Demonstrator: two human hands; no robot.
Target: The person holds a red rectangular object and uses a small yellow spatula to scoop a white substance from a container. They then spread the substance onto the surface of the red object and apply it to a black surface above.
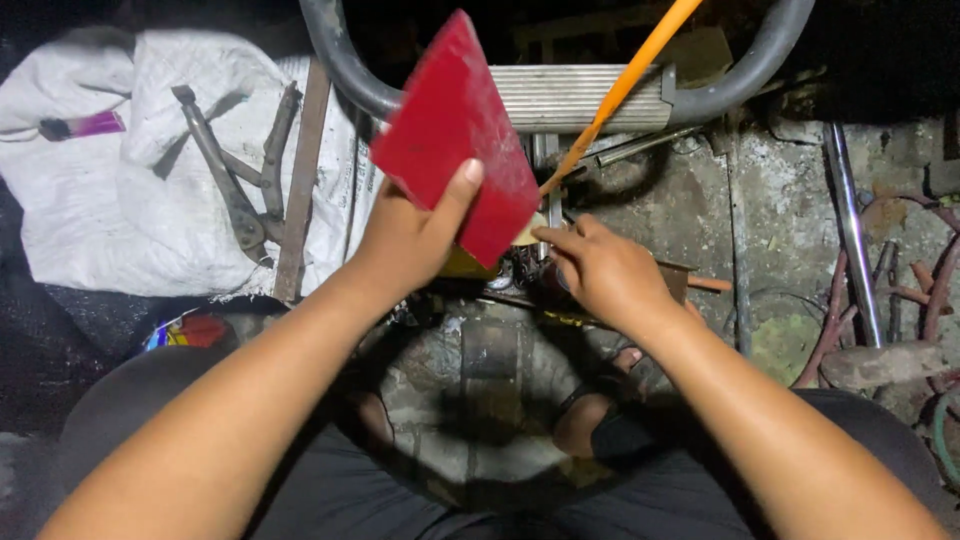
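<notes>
Left hand (415,240) at centre, thumb laid across the face of one flat red panel (455,135); grip clamped on its lower edge, panel tilted up toward 12 o'clock

Right hand (605,270) just at 3 o'clock of the left, index finger stretched toward the small clutter of metal parts (515,272) under the panel; fingers loosely curled, and whether they pinch anything cannot be told, the tips being partly hidden

One orange rod (625,85) runs slantwise from 1 o'clock down to the panel's right edge, passing in front of one ribbed metal plate (580,97) set between the ends of a bent grey tube (345,60)

At 10 o'clock one white woven sack (100,200) spread on the floor, faint dark printing along its right border, unreadable. On it: one pair of long-handled pliers (235,175), one flat rusty bar (300,180) along its right edge, one small purple-tipped object (85,126) near the left edge

At 8 o'clock, one small glossy wrapper (185,330), red, blue and yellow, half under the left forearm

At 3 o'clock one shiny chrome pipe (850,230) lying upright in the view, with several rusty curved rods (925,290) beside it, number unclear in the dark

Concrete floor (700,210) stained, grey
</notes>
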